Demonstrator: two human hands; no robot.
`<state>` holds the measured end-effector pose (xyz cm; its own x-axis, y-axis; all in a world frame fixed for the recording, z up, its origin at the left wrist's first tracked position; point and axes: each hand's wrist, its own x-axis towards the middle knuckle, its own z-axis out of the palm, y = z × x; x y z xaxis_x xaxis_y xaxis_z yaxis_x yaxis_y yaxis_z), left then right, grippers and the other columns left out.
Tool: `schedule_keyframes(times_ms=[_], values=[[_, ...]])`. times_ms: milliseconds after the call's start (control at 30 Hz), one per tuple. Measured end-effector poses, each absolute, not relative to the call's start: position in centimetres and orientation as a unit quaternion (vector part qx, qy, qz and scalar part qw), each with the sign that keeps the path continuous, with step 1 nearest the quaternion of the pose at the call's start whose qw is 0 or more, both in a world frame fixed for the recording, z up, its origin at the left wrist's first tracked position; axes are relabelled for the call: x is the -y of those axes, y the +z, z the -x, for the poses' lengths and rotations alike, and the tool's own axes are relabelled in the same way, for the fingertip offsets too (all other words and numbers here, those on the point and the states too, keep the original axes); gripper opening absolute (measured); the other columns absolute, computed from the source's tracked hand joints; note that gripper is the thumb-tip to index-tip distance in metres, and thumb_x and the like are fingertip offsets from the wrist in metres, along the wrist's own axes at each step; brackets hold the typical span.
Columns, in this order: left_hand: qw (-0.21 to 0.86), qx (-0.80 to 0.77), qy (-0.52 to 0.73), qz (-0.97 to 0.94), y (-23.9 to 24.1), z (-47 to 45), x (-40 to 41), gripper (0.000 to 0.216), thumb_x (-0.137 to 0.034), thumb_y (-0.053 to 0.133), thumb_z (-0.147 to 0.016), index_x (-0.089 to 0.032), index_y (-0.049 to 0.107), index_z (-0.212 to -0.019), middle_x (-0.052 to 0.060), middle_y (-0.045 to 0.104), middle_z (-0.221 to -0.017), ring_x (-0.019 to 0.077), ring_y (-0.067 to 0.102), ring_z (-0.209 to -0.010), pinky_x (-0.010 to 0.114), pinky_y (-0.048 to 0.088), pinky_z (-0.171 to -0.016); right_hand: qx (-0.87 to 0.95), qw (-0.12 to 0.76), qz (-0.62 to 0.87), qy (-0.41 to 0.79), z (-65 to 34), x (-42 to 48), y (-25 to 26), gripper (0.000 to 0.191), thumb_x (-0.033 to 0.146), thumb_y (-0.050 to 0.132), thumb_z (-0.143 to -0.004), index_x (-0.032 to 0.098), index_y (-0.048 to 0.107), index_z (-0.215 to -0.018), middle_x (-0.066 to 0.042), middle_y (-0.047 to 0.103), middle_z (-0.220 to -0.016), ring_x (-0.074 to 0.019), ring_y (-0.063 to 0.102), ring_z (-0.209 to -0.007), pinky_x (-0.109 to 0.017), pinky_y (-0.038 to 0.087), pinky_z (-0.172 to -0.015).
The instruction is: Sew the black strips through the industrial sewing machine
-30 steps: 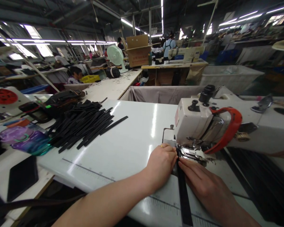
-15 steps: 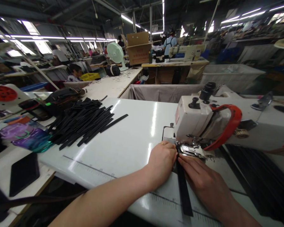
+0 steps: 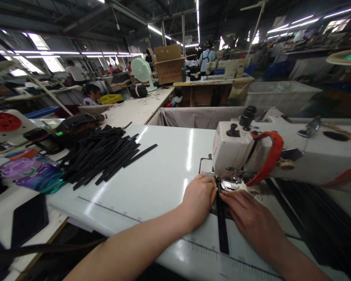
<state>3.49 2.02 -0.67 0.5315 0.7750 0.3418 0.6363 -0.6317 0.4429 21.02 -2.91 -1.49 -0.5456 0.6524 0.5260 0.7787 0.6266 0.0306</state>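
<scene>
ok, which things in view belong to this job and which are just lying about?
In the job:
held black strip
sewing machine
likely, pile of black strips at left

Apparently just about:
purple-blue container
pale green fan
cardboard box
yellow crate

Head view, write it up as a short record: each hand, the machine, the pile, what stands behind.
Left hand: fingertips at left edge of black strip
Right hand: fingertips at strip's right edge
Sewing machine: white, head just beyond the fingertips
Strip pile: black, loose, on left part of white tabletop
Behind: pale green fan, cardboard box
</scene>
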Motion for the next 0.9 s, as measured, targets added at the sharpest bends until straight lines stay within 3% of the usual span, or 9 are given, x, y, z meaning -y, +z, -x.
schedule_keyframes(times_ms=[400,700,900], values=[[0.144,-0.413,0.253,-0.863,-0.4,-3.4,-2.2,0.019,-0.013,0.05,-0.093,-0.014,0.067,-0.084,0.006,0.069,-0.093,0.0203,0.059,-0.093,0.034,0.05,-0.091,0.895,0.29,0.339,0.017,-21.8,3.5,0.2,0.026,0.011,0.047,-0.087,0.023,0.07,-0.089,-0.002,0.068,-0.085,-0.0148,0.063,-0.082,-0.027,0.053,-0.075],[0.172,-0.408,0.252,-0.861,0.0,-3.2,-2.3,0.019,-0.009,0.052,-0.092,-0.014,0.069,-0.085,0.005,0.07,-0.097,0.0192,0.06,-0.093,0.033,0.049,-0.093,0.876,0.284,0.384,-0.063,-22.0,2.7,-0.7,0.027,0.014,0.043,-0.091,0.02,0.069,-0.099,-0.004,0.07,-0.097,-0.017,0.065,-0.088,-0.031,0.054,-0.078],[0.206,-0.396,0.257,-0.857,-0.3,-2.6,-3.0,0.009,-0.014,0.064,-0.088,-0.015,0.072,-0.086,0.005,0.072,-0.101,0.0199,0.062,-0.097,0.034,0.05,-0.093,0.876,0.24,0.406,-0.102,-22.2,2.2,-1.4,0.03,0.014,0.042,-0.091,0.019,0.066,-0.108,-0.007,0.07,-0.105,-0.018,0.066,-0.086,-0.032,0.055,-0.073]])
